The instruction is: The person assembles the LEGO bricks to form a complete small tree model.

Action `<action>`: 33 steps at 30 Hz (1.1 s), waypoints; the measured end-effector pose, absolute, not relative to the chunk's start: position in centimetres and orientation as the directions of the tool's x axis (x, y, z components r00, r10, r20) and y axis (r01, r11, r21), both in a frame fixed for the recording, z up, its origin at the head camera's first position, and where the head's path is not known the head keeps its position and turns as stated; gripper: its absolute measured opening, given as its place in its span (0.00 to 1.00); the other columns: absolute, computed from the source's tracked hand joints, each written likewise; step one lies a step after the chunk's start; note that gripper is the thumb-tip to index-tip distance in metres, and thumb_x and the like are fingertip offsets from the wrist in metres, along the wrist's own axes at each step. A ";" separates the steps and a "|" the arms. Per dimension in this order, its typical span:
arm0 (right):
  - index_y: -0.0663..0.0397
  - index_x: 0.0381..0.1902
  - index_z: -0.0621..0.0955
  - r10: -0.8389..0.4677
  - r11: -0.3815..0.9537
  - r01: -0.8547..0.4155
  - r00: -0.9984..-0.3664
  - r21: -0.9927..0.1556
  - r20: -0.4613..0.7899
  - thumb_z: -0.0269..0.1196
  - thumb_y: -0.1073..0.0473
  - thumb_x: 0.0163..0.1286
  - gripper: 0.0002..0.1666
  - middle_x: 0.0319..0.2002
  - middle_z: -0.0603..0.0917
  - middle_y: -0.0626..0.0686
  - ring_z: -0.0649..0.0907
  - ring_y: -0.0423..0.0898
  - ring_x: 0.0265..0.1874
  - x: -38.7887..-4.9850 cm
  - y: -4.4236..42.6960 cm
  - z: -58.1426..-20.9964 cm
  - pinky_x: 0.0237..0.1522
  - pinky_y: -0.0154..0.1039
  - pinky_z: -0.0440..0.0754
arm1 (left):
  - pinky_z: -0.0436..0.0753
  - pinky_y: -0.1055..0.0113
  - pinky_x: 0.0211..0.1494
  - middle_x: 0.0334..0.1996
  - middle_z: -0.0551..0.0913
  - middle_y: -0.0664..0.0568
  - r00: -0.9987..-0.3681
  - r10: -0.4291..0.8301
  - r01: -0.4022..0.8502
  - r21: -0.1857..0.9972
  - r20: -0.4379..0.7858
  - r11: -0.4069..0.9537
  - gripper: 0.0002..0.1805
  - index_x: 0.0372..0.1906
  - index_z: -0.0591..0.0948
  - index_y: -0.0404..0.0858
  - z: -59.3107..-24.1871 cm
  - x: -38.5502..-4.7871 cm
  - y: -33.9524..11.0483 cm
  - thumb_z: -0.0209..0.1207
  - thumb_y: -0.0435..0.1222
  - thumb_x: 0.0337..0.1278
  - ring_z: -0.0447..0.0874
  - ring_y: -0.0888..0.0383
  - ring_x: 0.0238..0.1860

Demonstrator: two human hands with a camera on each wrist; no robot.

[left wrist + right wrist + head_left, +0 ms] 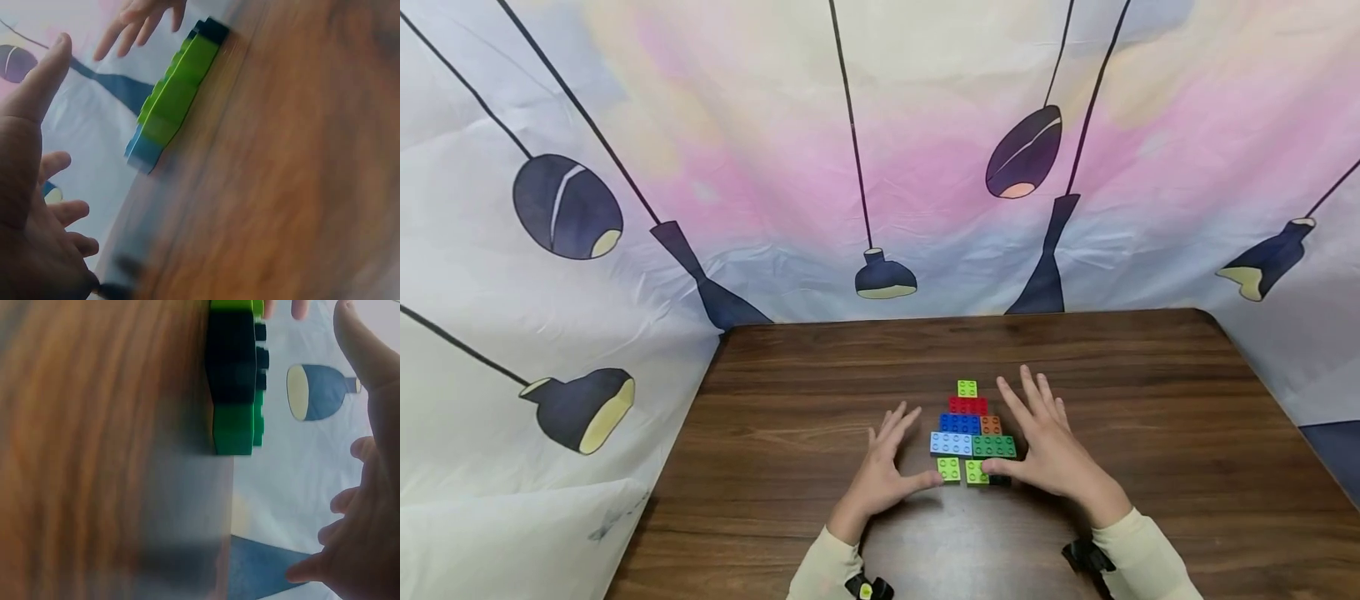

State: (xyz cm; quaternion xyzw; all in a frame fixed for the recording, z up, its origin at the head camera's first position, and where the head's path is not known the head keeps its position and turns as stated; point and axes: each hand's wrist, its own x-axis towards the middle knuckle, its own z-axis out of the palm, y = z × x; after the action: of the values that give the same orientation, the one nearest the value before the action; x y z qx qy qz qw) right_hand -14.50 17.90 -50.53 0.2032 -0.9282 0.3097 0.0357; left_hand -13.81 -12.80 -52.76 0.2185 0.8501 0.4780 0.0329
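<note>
Toy building bricks (972,425) in stepped rows on wood-grain tabletop (775,467), between left hand (880,471) and right hand (1054,450), fingers (1013,402) of both spread wide. Black brick (231,356) mostly hidden by right thumb (1003,467) in head view, plain in right wrist view; thumb contact unclear.

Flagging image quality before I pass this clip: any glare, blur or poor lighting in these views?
Head view: bricks fairly crisp, a pale sheen on the near tabletop; left wrist view: tabletop smeared and soft, left hand partly in shade; right wrist view: tabletop streaked by blur, black brick too dark to show much surface detail.
</note>
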 end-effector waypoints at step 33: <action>0.57 0.59 0.81 -0.457 0.713 -0.473 -0.873 -0.518 0.169 0.83 0.49 0.57 0.37 0.83 0.51 0.68 0.49 0.73 0.81 -12.3 15.1 -50.2 0.72 0.79 0.54 | 0.35 0.19 0.73 0.79 0.64 0.35 -0.862 0.457 0.447 0.751 0.218 0.485 0.24 0.57 0.85 0.48 -54.0 -12.7 -10.9 0.78 0.45 0.56 0.56 0.33 0.80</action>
State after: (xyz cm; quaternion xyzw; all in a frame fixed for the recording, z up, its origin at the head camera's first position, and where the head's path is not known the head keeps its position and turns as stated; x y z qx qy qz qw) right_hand -12.32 15.11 -50.22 0.2514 -0.9253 0.2837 0.0141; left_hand -12.74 -10.89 -53.98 0.2624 0.8617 0.4342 0.0058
